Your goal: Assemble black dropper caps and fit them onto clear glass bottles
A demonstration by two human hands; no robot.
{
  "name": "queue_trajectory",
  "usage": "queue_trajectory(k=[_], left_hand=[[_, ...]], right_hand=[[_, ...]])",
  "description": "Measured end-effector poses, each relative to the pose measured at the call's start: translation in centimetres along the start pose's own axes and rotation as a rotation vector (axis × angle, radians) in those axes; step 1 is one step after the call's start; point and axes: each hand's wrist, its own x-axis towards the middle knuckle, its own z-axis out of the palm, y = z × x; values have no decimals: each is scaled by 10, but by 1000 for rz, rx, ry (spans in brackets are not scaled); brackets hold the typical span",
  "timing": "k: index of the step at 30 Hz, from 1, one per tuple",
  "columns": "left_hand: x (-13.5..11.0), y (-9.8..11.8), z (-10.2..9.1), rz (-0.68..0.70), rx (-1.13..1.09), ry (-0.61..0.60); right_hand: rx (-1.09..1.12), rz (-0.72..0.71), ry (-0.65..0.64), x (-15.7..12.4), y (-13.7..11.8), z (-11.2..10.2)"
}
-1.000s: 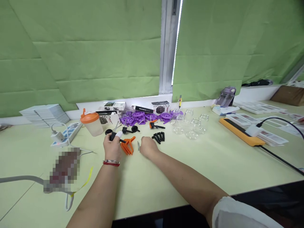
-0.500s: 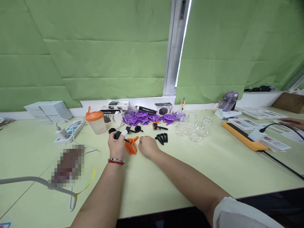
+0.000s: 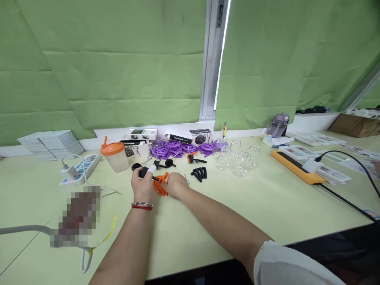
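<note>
Beyond both hands, green paper point(image 3: 101, 71) in two expanses, parted by one window frame point(image 3: 209, 63); under them, one pale table point(image 3: 184, 233). Two bare hands at work, near each other. In the left hand point(image 3: 142, 186), with white wrapping on its thumb point(image 3: 151, 169), pinched between thumb and fingers: one black part point(image 3: 144, 171). Right hand point(image 3: 177, 185) curled, touching the upper end of the orange pieces point(image 3: 160, 190); fingertips hidden, so cannot tell whether pinching one. Between the hands, these orange pieces: at least three, overlapping. Just beside the right hand, thin metal pins point(image 3: 187, 179), too small to count; to its right, four black stems point(image 3: 204, 172). Farther beyond that hand, one black-and-orange part point(image 3: 191, 159). Just past the left hand, at least two black round-headed parts point(image 3: 169, 163). Beyond both, one heap of purple pieces point(image 3: 173, 148), too tangled to count, and four boxes point(image 3: 200, 136) by the wall. Well right of the right hand, a cluster of clear glass vessels point(image 3: 239, 170), at least five, and one orange power strip point(image 3: 289, 168). Left of the left hand, one orange-lidded shaker point(image 3: 117, 160) and one white power strip point(image 3: 92, 160).
</note>
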Motion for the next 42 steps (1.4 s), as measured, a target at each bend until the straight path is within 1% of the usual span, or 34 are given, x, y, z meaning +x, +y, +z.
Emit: queue_trajectory(k=[3, 6, 8, 10, 11, 12, 14, 16, 19, 21, 23, 28, 32, 39, 42], left_hand=[[-1, 1, 1, 8, 10, -5], [-4, 4, 2, 2, -3, -18], [-6, 6, 3, -8, -26, -42], [-8, 8, 3, -21, -42, -94], [-9, 8, 3, -27, -50, -139], [-9, 8, 2, -36, -58, -195], [-11, 7, 2, -59, -75, -336], [-13, 7, 1, -78, -94, -476], [-20, 9, 1, -82, -71, -655], [-26, 13, 1, -84, -26, -757], [-31, 15, 1, -80, 20, -823], [-36, 18, 1, -64, 118, -887], [-39, 19, 3, -53, 123, -940], [-46, 22, 4, -24, 131, -1010], [-50, 23, 5, -36, 121, -1039]], right_hand=[[29, 6, 21, 0, 2, -2], [71, -64, 70, 0, 10, -9], [162, -133, 112, -1, 19, -18], [327, -178, 139, -3, 32, -31], [427, -185, 136, -5, 40, -39], [549, -173, 104, -7, 48, -47], [837, -153, 17, -12, 66, -63], [1067, -144, -69, -18, 85, -75], [1320, -143, -130, -24, 109, -83], [1419, -125, -151, -26, 118, -83], [1457, -100, -171, -27, 122, -82], [1427, -45, -280, -28, 119, -78], [1411, -88, -355, -30, 117, -74], [1344, -177, -436, -33, 114, -63], [1310, -203, -468, -33, 112, -58]])
